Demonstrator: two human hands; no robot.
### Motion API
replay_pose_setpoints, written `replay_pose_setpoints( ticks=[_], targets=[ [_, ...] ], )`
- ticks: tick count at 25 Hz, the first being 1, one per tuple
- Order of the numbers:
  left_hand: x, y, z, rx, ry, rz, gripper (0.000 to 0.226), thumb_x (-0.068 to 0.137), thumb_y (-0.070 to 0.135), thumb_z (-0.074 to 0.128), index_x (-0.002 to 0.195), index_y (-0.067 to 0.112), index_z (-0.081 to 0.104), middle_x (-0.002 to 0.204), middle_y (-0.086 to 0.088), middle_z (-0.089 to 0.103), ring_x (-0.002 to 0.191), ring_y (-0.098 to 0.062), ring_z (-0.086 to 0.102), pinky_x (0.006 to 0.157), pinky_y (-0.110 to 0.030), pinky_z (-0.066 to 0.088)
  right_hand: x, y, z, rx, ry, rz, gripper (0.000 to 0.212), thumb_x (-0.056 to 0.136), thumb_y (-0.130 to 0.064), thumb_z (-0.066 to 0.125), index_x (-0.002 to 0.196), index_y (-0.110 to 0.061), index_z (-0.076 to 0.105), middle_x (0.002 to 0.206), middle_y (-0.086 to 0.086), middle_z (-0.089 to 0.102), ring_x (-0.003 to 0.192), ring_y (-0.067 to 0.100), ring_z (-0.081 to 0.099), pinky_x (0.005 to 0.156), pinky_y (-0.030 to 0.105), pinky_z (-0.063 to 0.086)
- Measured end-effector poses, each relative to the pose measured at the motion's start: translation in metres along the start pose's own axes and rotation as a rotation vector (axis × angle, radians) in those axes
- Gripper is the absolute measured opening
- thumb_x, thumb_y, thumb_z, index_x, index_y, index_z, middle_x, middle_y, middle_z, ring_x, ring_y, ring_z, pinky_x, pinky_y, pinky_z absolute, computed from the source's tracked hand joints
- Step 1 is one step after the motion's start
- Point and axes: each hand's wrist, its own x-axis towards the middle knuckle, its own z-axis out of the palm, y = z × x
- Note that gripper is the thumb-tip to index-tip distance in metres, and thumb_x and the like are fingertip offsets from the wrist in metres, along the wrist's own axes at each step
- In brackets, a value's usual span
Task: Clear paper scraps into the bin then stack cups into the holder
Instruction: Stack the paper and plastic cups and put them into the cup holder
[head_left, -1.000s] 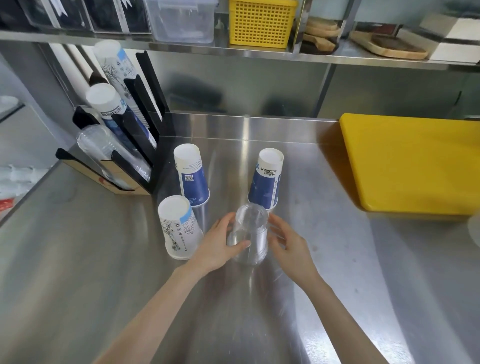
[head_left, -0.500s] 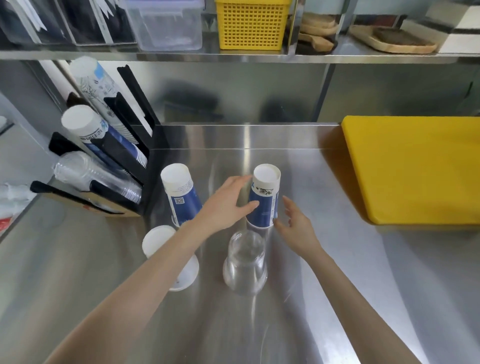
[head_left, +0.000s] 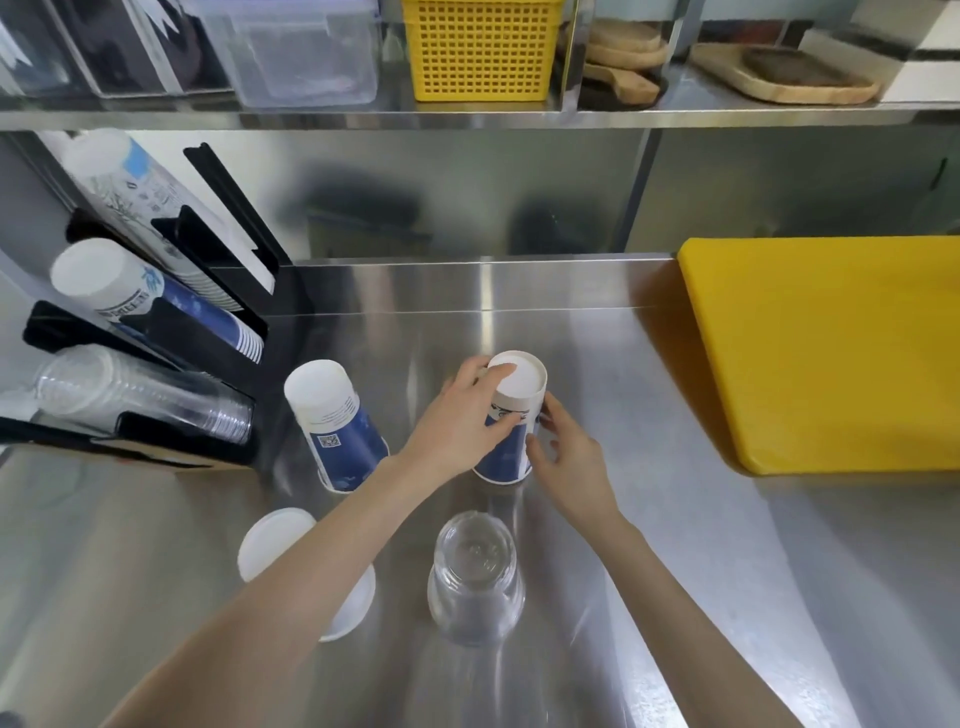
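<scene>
Basically gripped blue paper cup (head_left: 506, 441) with left hand (head_left: 457, 426), right hand (head_left: 566, 457) spread beside; best lifted straight off tabletop (head_left: 675, 545), then nested into holder (head_left: 171, 332)

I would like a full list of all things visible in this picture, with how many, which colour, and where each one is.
blue-and-white paper cups: 2, upside down, counter centre
white paper cup: 1, upside down, partly under the left forearm
clear plastic cup: 1, upside down, near front
cup holder: 1, black, left, holding three cup stacks
cutting board: 1, yellow, right
basket: 1, yellow, shelf
clear bin: 1, shelf
wooden boards: several, brown, shelf right
counter: steel
left hand: gripping the right blue cup
right hand: open, beside that cup
</scene>
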Motion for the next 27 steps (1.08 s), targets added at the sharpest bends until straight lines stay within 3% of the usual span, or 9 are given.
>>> replay_pose_setpoints(
  ticks=[4, 7, 11, 14, 17, 20, 23, 27],
  targets=[
    [-0.011, 0.004, -0.028, -0.071, 0.144, 0.043, 0.046, 0.084, 0.022, 0.057, 0.128, 0.019, 0.043, 0.137, -0.004, 0.038, 0.123, -0.025, 0.042, 0.099, -0.033, 0.036, -0.005, -0.029, -0.008, 0.01, 0.014, -0.097, 0.043, 0.09, -0.012, 0.046, 0.131, -0.024, 0.041, 0.124, -0.001, 0.06, 0.113, 0.015, 0.056, 0.087, 0.018, 0.039],
    [-0.025, 0.01, -0.061, -0.079, 0.244, 0.086, 0.045, 0.082, 0.02, 0.06, 0.125, 0.018, 0.047, 0.135, -0.005, 0.042, 0.121, -0.025, 0.043, 0.099, -0.034, 0.036, -0.011, -0.061, -0.011, 0.006, 0.026, -0.179, 0.042, 0.091, -0.015, 0.046, 0.131, -0.025, 0.041, 0.125, -0.003, 0.06, 0.113, 0.014, 0.056, 0.089, 0.02, 0.039],
    [-0.049, 0.015, -0.107, -0.087, 0.387, 0.142, 0.043, 0.081, 0.018, 0.061, 0.122, 0.016, 0.049, 0.133, -0.006, 0.045, 0.119, -0.022, 0.044, 0.093, -0.019, 0.029, -0.021, -0.111, -0.005, 0.077, 0.043, -0.257, 0.04, 0.091, -0.019, 0.048, 0.129, -0.028, 0.043, 0.118, -0.01, 0.061, 0.11, 0.01, 0.056, 0.089, 0.019, 0.041],
    [-0.07, 0.008, -0.139, -0.084, 0.454, 0.161, 0.042, 0.081, 0.018, 0.062, 0.12, 0.015, 0.048, 0.131, -0.007, 0.046, 0.116, -0.022, 0.046, 0.095, -0.027, 0.038, -0.03, -0.146, 0.007, 0.112, 0.027, -0.324, 0.04, 0.09, -0.016, 0.046, 0.128, -0.027, 0.044, 0.117, -0.009, 0.061, 0.108, 0.009, 0.057, 0.09, 0.021, 0.044],
    [-0.086, -0.005, -0.162, -0.09, 0.481, 0.148, 0.043, 0.081, 0.02, 0.062, 0.12, 0.014, 0.046, 0.131, -0.007, 0.046, 0.116, -0.025, 0.047, 0.097, -0.038, 0.043, -0.039, -0.174, 0.023, 0.139, -0.007, -0.351, 0.04, 0.09, -0.011, 0.045, 0.129, -0.021, 0.043, 0.125, 0.001, 0.06, 0.114, 0.017, 0.056, 0.097, 0.033, 0.047],
    [-0.092, -0.02, -0.178, -0.091, 0.516, 0.128, 0.044, 0.08, 0.021, 0.064, 0.118, 0.013, 0.045, 0.13, -0.007, 0.049, 0.116, -0.022, 0.049, 0.094, -0.029, 0.041, -0.043, -0.192, 0.036, 0.14, -0.021, -0.337, 0.04, 0.091, -0.013, 0.043, 0.13, -0.021, 0.042, 0.129, 0.002, 0.058, 0.118, 0.02, 0.054, 0.1, 0.043, 0.046],
    [-0.094, -0.037, -0.184, -0.081, 0.522, 0.108, 0.043, 0.078, 0.021, 0.066, 0.116, 0.012, 0.046, 0.128, -0.008, 0.05, 0.114, -0.021, 0.051, 0.09, -0.024, 0.039, -0.041, -0.202, 0.049, 0.134, -0.048, -0.308, 0.039, 0.091, -0.015, 0.044, 0.13, -0.021, 0.042, 0.131, 0.003, 0.056, 0.121, 0.021, 0.052, 0.102, 0.045, 0.044],
    [-0.092, -0.064, -0.184, -0.104, 0.497, 0.101, 0.041, 0.078, 0.02, 0.065, 0.113, 0.012, 0.047, 0.127, -0.008, 0.051, 0.112, -0.023, 0.051, 0.09, -0.029, 0.041, -0.036, -0.202, 0.072, 0.101, -0.079, -0.272, 0.04, 0.092, -0.02, 0.044, 0.132, -0.022, 0.039, 0.133, 0.003, 0.055, 0.121, 0.023, 0.052, 0.103, 0.044, 0.043]
  ],
)
